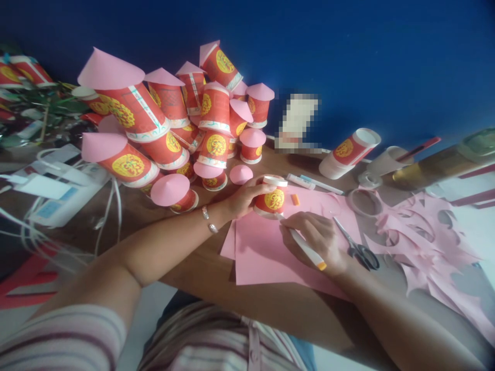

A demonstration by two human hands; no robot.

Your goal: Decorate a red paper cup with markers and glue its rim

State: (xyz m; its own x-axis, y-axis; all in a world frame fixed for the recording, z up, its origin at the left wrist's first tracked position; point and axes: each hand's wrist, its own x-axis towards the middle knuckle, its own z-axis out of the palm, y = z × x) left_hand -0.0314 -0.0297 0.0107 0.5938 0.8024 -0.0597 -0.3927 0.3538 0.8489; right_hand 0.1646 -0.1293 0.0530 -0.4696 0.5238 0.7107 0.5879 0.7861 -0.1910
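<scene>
My left hand is closed round a red paper cup with a yellow round emblem and a white rim. The cup stands on or just above pink paper sheets. My right hand grips a white marker with an orange end, its tip close to the foot of the cup. Whether the tip touches the cup or the paper I cannot tell. A small orange cap lies on the paper behind the cup. Black-handled scissors rest just right of my right hand.
Several red cups with pink cone tops are piled at the left back. A tape roll and pink paper offcuts lie to the right. Stacked cups lean by the blue wall. A white power strip with cables sits left.
</scene>
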